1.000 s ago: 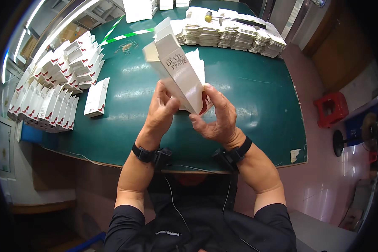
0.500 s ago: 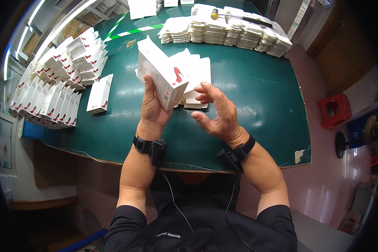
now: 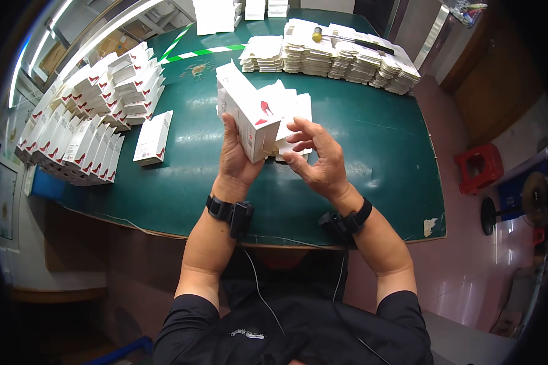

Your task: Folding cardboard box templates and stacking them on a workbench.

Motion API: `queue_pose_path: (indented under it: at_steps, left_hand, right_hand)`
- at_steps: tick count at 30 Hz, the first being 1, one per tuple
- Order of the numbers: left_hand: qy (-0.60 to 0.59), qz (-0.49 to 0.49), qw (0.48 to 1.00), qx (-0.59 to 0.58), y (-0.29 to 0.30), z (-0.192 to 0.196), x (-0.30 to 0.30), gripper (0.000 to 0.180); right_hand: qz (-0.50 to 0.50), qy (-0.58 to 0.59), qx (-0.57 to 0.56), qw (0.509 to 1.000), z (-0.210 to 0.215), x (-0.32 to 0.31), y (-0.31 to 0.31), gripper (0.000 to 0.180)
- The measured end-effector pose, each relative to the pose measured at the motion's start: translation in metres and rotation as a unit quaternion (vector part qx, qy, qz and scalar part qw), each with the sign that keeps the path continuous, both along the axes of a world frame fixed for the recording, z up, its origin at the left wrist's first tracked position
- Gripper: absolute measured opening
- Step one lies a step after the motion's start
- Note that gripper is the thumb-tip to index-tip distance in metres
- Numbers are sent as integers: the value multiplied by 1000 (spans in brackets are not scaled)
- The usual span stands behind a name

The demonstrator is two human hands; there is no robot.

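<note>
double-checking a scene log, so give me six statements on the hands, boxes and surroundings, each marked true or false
1. The left hand holds a white box. True.
2. The right hand is closed around that box too. False: it is open, beside the box.
3. The tabletop is red. False: it is green.
4. A yellow-and-black tool lies on stacked flat cartons. True.
5. The grouped boxes with red shoe pictures stand at the tabletop's right. False: they are at its left.
6. A red stool is right of the tabletop. True.
</note>
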State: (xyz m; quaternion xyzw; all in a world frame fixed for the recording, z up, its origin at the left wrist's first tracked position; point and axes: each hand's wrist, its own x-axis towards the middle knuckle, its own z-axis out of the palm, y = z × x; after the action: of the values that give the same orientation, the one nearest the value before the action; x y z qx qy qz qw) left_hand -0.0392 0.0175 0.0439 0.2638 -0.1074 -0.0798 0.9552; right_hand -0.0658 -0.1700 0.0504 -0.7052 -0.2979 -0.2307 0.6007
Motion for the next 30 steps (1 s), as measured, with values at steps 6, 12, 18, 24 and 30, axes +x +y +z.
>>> queue_pose_path:
  at_steps: [6,12,18,24,30]
  left_hand:
    - [-22,-19,1000,0,-2,1,0,83]
    - [-14,-22,1000,-3,-1,0,0,71]
    - [16,-2,1000,26,-3,-4,3,71]
    - [-7,-31,999,37,-5,-2,-1,83]
    - [11,-16,999,37,-5,-6,3,81]
  right_hand:
    - [23,-25,-57,998,13,10,14,50]
    - [18,-4,-10,1000,16,12,34,38]
    - [-7,-13,28,1000,3,9,36,28]
    - [-21,-44,52,997,1,8,36,23]
    - [-66,-80,42,994,-1,9,33,18]
